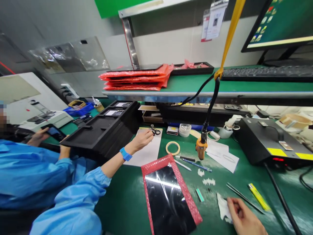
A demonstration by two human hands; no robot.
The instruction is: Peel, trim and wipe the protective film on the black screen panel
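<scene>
My left hand (141, 141) reaches over a white paper sheet (144, 152), its fingers closed at a small pair of black-handled scissors (156, 132). At the lower right, my right hand (245, 217) has curled fingers pinching the edge of a crumpled white tissue (222, 205) on the green bench. Between the hands lies a black, glossy screen panel (167, 199) on a red bubble-wrap pouch (146, 168). Next to my right hand are metal tweezers (244, 197) and a yellow lighter-like stick (259, 196).
An orange-tipped tool (201, 148) hangs over the bench from a yellow strap. Pens (183, 165), a tape ring (172, 148) and tissue scraps (209, 181) lie about. Black trays (97, 130) stand left, beside a co-worker (29, 176) holding a phone-like device (54, 132). A black box (266, 140) stands right.
</scene>
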